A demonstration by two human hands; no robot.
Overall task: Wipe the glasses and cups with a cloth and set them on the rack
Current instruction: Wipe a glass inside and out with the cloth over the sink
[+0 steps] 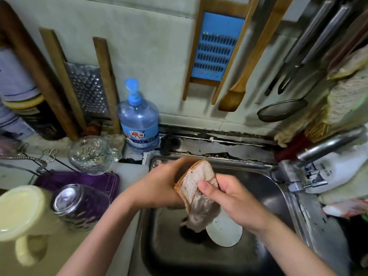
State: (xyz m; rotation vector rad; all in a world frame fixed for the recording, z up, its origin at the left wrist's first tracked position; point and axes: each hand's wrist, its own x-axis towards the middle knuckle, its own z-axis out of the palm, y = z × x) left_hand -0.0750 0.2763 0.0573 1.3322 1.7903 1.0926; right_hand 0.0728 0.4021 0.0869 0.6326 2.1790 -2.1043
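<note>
Cloth (196, 183): one, left hand (161, 186), right hand (231, 200) gripping; cups (93, 154): three.

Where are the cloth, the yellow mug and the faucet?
cloth (196, 182): head view, on its flat woven face.
yellow mug (18, 209): head view, on its upturned base.
faucet (328, 145): head view, on the middle of the spout.

Left hand (159, 186) and right hand (231, 198) on cloth (196, 181) over sink (171, 253)
</note>
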